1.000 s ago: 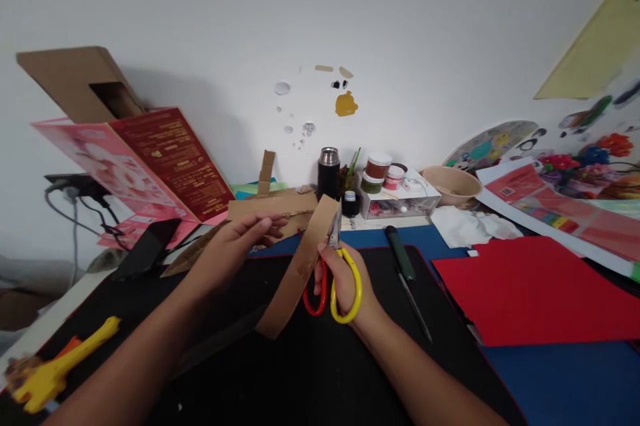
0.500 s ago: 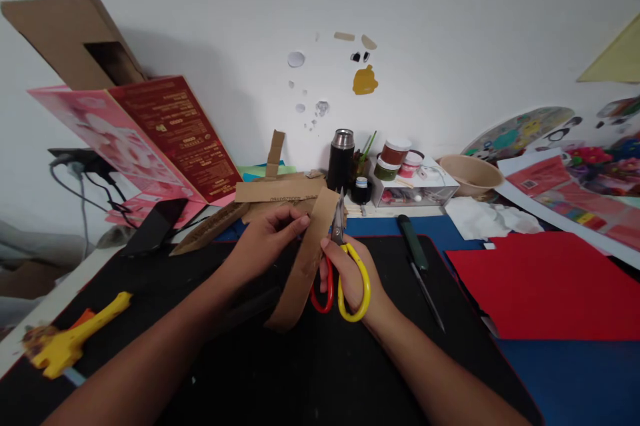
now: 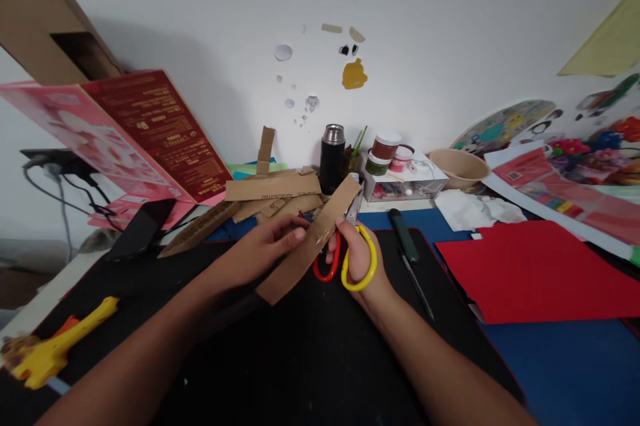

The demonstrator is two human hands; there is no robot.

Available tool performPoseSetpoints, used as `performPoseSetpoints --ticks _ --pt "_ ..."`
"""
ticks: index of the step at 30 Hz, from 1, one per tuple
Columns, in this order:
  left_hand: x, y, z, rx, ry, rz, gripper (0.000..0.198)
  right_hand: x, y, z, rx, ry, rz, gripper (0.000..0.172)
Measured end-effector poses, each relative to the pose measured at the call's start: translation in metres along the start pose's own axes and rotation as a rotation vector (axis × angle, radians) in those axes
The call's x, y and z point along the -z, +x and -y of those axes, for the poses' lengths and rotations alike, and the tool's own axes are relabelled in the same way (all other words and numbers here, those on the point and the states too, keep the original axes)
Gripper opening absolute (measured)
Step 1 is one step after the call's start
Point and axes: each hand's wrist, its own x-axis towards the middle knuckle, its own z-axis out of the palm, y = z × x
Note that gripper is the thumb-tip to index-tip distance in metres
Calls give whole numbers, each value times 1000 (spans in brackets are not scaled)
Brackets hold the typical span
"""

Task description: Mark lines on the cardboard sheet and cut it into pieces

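My right hand [image 3: 364, 259] grips a pair of scissors [image 3: 373, 265] with one yellow and one red finger loop, the blades pointing away from me. Its thumb presses on a brown cardboard strip [image 3: 311, 247], which slants across in front of the blades and partly covers them. Beside the strip's left edge is my left hand [image 3: 270, 249], its fingers curled and thumb laid along them. A small red tip shows just above those fingers; what they hold is mostly hidden. Further cardboard pieces [image 3: 273, 188] lie behind the hands.
A black thermos [image 3: 333, 161] stands at the back, near paint jars on a white box [image 3: 427, 179]. Right of the black mat lie a green-handled cutter [image 3: 404, 236], a pen [image 3: 417, 286] and red paper [image 3: 540, 279]. A phone [image 3: 141, 229] and yellow figure [image 3: 60, 346] lie left.
The cardboard strip has tilted over to a flatter slant, its upper end moving right across the scissor blades. The view has shifted slightly right.
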Motion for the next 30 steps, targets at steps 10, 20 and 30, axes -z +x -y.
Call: performPoseSetpoints --ticks 10,20,30 --pt "12 -12 11 225 18 96 48 3 7 -1 -13 12 3 47" --pt "13 -19 20 239 26 54 47 5 7 -5 33 -60 100 48" --pt "17 -21 11 338 -261 209 56 4 3 -5 114 -103 86 47"
